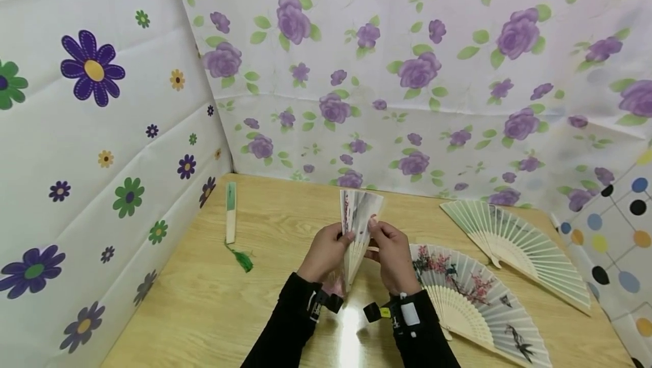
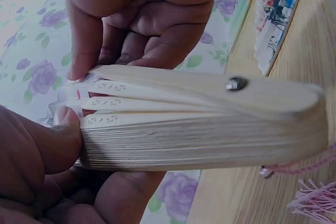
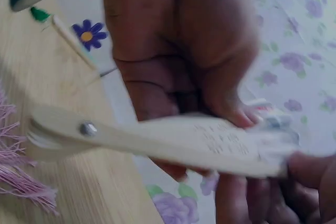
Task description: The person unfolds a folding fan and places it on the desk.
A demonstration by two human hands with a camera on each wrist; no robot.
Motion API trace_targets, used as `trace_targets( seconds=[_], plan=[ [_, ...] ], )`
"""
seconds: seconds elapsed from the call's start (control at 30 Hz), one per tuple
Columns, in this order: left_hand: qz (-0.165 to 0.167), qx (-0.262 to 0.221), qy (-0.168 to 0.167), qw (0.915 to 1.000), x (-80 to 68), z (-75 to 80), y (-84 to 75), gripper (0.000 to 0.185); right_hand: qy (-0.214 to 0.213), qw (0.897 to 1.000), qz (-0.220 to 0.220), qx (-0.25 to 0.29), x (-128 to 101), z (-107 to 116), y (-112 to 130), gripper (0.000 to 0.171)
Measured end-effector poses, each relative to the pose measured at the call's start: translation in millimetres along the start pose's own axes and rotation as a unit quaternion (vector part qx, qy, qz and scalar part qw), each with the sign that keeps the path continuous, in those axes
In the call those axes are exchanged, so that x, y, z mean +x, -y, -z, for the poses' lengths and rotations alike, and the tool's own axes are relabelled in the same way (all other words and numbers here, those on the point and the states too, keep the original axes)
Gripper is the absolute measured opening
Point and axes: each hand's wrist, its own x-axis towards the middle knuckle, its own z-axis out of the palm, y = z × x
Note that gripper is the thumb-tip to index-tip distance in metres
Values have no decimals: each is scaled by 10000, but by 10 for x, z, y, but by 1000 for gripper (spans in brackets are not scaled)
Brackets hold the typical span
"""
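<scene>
From here I see the left hand [image 1: 326, 252] and right hand [image 1: 394, 252] pinching a white, pink-blossomed folding fan [image 1: 360, 209], pale wooden ribs [image 2: 210, 150] partly spread between them; a pink thread tassel [image 2: 315, 203] lies below the grip, an open white blossom-printed fan [image 1: 501, 311] rightward.

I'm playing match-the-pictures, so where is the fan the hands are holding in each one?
Head: the held fan is just below centre, between the left hand and right hand.
Left wrist: the held fan fills the middle and right, its shiny rivet toward the right.
Right wrist: the held fan crosses below centre, rivet end at the left.
Shared landmark: the purple-rose backdrop shows in all three.
</scene>
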Motion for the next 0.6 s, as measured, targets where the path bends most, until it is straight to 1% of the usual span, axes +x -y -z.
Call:
trace_targets(
  seconds=[0.1, 0.17, 0.2, 0.27, 0.37, 0.47, 0.53, 0.6],
  plan=[
    [33, -139, 81, 9999, -1, 17, 7, 31, 515, 9984, -229, 26, 34, 93, 6, 35],
    [19, -215, 140, 9997, 2, 24, 15, 31, 826, 9960, -327, -62, 56, 154, 6, 35],
    [15, -244, 159, 9996, 2, 26, 15, 31, 930, 9950, -335, -124, 61, 179, 8, 37],
    [11, -306, 197, 9993, -1, 28, 13, 31, 963, 9947, -318, -192, 62, 204, 15, 37],
    [-12, -373, 172, 9992, 6, 25, 8, 29, 850, 9957, -305, -188, 52, 201, 34, 37],
    [-6, -436, 76, 9990, 13, 32, 8, 28, 540, 9980, -332, 28, 44, 169, 41, 30],
    [61, -632, 0, 9980, 14, 47, 19, 29, 275, 9988, -316, 251, 46, 152, 32, 24],
    [165, -886, -57, 9959, 12, 65, 36, 31, 12, 9986, -299, 440, 50, 137, 16, 28]
  ],
)
